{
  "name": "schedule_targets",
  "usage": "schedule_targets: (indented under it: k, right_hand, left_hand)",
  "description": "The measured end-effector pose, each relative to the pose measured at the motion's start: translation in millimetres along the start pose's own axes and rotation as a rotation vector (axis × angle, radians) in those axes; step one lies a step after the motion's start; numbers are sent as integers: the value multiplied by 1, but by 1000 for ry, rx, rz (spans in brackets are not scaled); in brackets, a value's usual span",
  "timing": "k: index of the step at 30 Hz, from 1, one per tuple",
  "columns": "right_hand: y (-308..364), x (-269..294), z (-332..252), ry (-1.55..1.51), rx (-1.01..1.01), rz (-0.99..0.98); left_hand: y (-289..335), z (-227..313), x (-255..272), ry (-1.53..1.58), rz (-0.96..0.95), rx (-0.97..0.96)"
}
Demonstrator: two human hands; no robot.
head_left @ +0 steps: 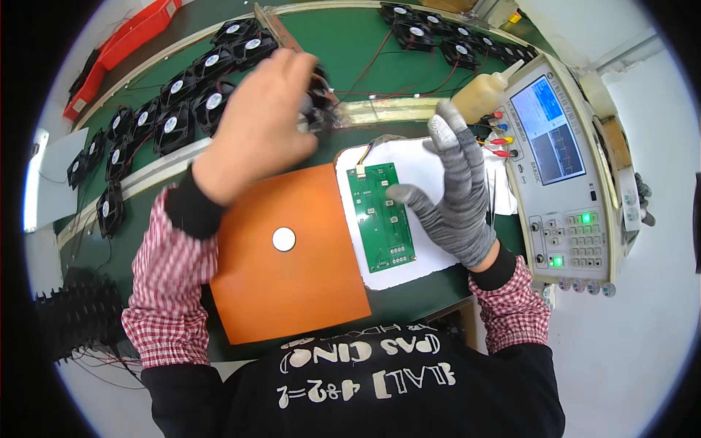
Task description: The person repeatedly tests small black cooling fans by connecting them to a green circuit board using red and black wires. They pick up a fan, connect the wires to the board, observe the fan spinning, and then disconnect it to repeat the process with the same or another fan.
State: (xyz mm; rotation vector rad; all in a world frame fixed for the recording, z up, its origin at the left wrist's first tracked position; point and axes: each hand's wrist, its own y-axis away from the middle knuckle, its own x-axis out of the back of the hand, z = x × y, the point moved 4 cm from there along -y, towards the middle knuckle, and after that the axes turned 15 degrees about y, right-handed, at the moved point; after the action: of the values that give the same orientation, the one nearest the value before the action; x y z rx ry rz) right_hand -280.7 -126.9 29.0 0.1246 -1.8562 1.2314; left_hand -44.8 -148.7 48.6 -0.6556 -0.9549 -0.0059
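My left hand (259, 117), bare and smeared by motion, is raised over the far edge of the orange mat (292, 299). Its fingers and thumb close round a black cooling fan (319, 102), which is blurred and partly hidden by the hand. A grey knitted glove covers my right hand (461, 197). That hand holds nothing, its thumb apart from the raised fingers, beside the green circuit board (380, 226). The board lies on a white pad (431, 266), with a small cable plugged into its far end. A round white disc (284, 239) rests on the orange mat.
Rows of black fans (175, 124) stand at the far left, and more fans (416, 35) at the far right. A squeeze bottle (482, 95) stands next to a test instrument (562, 168) with a lit screen and clip leads (500, 146). Red bins (135, 36) sit far left.
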Motion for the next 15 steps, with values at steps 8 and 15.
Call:
schedule_targets:
  k: [8, 15]
  right_hand:
    - [16, 11, -10, 169, 247, -99]
    - [30, -12, 26, -474, -430, -515]
  left_hand:
    - [54, 43, 99, -185, 308, 26]
    - [122, -48, 115, 366, 562, 551]
